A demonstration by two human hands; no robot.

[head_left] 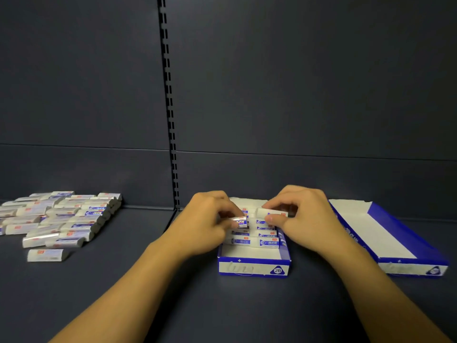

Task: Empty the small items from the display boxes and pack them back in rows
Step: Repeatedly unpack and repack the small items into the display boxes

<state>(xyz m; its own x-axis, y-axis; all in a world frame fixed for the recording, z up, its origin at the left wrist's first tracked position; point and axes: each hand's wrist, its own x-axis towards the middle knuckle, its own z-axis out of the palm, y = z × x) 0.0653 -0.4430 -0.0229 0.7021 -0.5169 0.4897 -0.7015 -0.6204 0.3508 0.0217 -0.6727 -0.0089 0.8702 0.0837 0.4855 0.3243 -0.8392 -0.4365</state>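
Observation:
A blue and white display box (pixel 254 267) marked 2B stands on the dark shelf in front of me. Several small white erasers with blue wrappers lie in it in two rows (pixel 268 242). My left hand (pixel 205 225) hovers over the box's left side and pinches one eraser (pixel 239 222). My right hand (pixel 305 219) is over the right side and pinches another eraser (pixel 272 212) between thumb and fingers. The box's front strip is bare.
A heap of several loose erasers (pixel 61 219) lies on the shelf at the left. A second blue and white display box (pixel 395 240) with nothing visible inside stands to the right. A slotted upright (pixel 169 102) runs down the back panel.

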